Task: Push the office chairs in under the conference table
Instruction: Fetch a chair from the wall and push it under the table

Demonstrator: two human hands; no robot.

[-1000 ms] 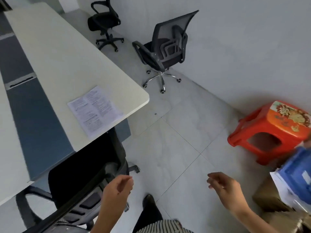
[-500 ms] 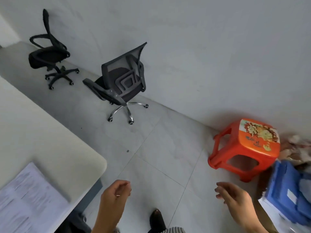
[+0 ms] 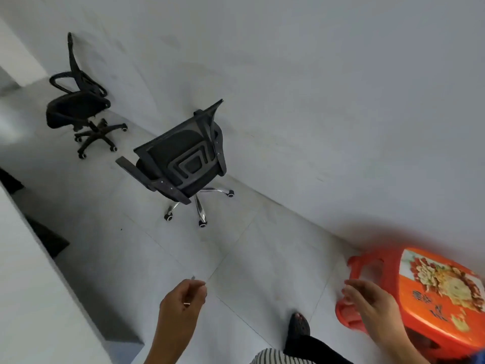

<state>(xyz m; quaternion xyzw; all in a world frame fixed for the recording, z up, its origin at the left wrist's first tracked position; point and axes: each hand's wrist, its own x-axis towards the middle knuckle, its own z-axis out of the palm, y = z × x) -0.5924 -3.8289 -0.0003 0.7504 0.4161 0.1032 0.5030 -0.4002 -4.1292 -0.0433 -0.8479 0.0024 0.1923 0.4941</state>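
Head view is showing the nearer chair (image 3: pixel 183 164) waiting ahead, slightly left, closer to the loosely curled, empty left hand (image 3: pixel 183 298) than the open right hand (image 3: pixel 367 300).

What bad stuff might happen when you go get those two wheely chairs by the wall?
The orange stool stands right beside the right hand and close to the foot, so a step forward might catch on it.

The nearer chair is on castors with its back towards the person, so a hard shove could spin it or send it off crooked, perhaps into the table edge.

The farther chair sits almost against the wall, so turning it could scrape that.
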